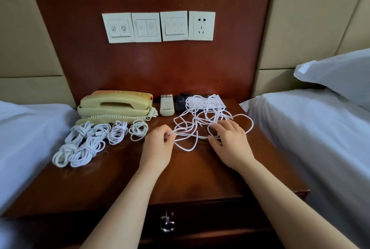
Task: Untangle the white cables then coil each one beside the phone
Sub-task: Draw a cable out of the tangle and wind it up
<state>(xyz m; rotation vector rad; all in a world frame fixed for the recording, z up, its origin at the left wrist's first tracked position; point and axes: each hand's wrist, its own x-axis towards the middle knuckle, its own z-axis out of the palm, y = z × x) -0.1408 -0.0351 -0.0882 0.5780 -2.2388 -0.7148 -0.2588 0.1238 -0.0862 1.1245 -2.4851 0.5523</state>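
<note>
Cables in a loose white tangle (206,120) sprawl over the right half of a bedside counter (190,174), with both hands at the heap's near edge. The left hand (158,144) pinches a single strand at the tangle's eight o'clock edge, fingertips closed on it. The right hand (230,140) lies on the heap at about five o'clock, fingers spread across the strands (whether any strand is hooked beneath them cannot be told). The heap runs roughly from six to twelve o'clock, its far end reaching the back of the counter beside a remote (167,105), with one loop bulging out toward three o'clock. Several coiled cables (90,142) sit just in front of the phone (116,104), at nine o'clock from the left hand, which is the nearer of the two. On this showing, the pinched strand wants drawing toward nine o'clock, away from the right hand that pins the rest, with the coiling spot lying on that same side.
</note>
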